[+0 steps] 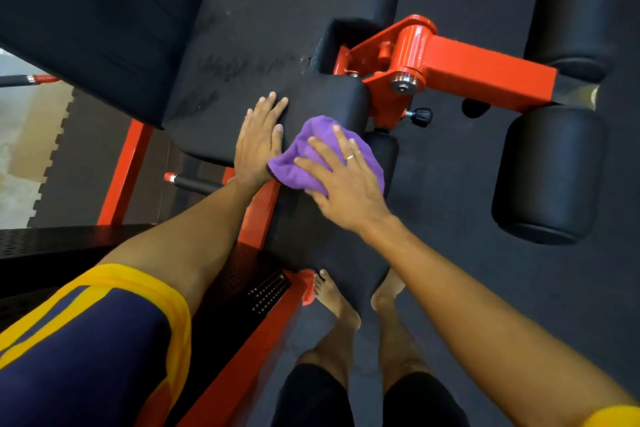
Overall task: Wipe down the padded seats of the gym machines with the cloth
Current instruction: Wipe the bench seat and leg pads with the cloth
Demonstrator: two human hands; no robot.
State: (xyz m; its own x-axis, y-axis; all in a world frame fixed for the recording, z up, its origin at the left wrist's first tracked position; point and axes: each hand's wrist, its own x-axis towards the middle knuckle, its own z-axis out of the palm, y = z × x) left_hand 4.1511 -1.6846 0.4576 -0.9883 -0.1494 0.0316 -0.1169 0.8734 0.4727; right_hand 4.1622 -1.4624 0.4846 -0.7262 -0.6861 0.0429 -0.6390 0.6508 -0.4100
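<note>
Cloth (pixel 313 149): a purple rag, bunched into a loose wad. It lies at the front corner of the padded seat (pixel 242 55) nearest the person and spills a little over that edge, close to the red frame (pixel 485 69). It looks light, soft and limp, so it will likely fold and creep under a sliding palm rather than keep its shape. Broad pressure from above should suit it better than a fingertip pinch, with the loose edges tucked under the palm. The right grip (pixel 341 184) is a bare hand with its fingers spread, laid flat on the wad and pressing it to the pad. The left grip (pixel 258 146) rests flat on the seat just beside the cloth, fingers straight and close together, holding nothing. The black vinyl looks smooth and faintly smudged toward the backrest, so the rag should glide easily there.
</note>
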